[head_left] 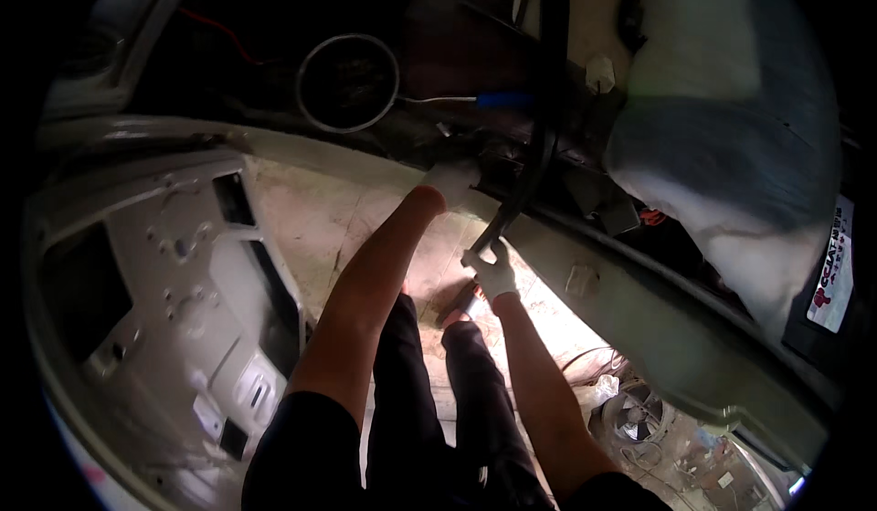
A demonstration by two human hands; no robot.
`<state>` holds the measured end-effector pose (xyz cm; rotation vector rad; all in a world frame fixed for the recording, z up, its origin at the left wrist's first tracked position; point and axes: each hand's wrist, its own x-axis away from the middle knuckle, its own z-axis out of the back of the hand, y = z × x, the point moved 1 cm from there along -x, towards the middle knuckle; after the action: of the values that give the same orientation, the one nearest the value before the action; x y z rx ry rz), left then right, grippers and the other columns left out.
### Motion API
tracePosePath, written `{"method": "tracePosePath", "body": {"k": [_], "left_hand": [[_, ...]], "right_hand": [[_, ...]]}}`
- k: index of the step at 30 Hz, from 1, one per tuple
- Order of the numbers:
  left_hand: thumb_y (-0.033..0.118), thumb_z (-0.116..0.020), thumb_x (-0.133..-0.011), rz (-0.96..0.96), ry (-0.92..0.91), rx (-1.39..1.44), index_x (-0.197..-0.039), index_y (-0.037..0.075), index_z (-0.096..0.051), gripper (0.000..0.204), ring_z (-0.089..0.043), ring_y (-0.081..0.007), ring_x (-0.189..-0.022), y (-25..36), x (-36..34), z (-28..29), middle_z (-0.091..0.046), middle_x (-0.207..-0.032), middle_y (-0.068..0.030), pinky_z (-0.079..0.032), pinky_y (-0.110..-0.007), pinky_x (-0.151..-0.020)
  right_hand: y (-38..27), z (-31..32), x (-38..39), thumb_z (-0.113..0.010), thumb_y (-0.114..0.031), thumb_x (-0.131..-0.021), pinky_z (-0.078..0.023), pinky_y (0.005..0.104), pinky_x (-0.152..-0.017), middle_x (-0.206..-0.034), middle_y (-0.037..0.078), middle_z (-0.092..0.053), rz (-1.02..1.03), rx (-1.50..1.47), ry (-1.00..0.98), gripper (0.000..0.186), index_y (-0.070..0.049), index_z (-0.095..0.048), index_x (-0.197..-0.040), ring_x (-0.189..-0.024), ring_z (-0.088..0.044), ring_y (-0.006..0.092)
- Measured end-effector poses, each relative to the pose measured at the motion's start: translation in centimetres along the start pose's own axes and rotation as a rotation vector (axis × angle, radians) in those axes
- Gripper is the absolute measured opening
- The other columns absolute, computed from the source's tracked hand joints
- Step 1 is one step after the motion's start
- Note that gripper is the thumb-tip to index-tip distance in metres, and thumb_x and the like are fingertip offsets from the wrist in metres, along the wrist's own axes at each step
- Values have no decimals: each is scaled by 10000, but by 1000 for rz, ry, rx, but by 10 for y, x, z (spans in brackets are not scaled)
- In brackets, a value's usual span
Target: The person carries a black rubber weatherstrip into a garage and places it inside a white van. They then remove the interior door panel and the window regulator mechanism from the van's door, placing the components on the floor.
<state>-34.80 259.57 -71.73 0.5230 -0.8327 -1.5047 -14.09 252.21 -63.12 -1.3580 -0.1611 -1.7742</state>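
center: right hand grips black strip; left hand at sill, grip unclear. lower stretch looks unfastened, upper too dark to judge. lower left: door, bare.

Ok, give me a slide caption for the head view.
Gloved right hand holding a long black strip at a vehicle's door sill, stripped door standing open at left.

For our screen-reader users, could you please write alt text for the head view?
A gloved right hand holds a long black strip; the gloved left hand is at a vehicle's sill, with a metal door at left.
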Motion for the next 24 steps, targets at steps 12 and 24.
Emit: {"method": "tracePosePath", "body": {"k": [12, 24], "left_hand": [[160, -484, -930, -50, 118, -282, -1175, 124, -639, 293, -553, -300, -1190, -37, -121, -103, -622, -1232, -122, -446, -443, -985], [185, -450, -957, -119, 140, -352, -1182, 108, -624, 294, -590, -308, -1124, -31, -124, -113, -634, -1202, -143, -477, -451, -920]], "right_hand": [[31, -22, 20, -805, -238, -797, -436, 372, -1019, -1408, 150, -490, 148, -219, -269, 891, -85, -271, -1494, -1271, -503, 256], [-22, -36, -5, -781, -329, -777, -502, 341, -902, -1231, 141, -594, 127, -196, -209, 634, -41, -532, -1285, -1084, -604, 237]]}}
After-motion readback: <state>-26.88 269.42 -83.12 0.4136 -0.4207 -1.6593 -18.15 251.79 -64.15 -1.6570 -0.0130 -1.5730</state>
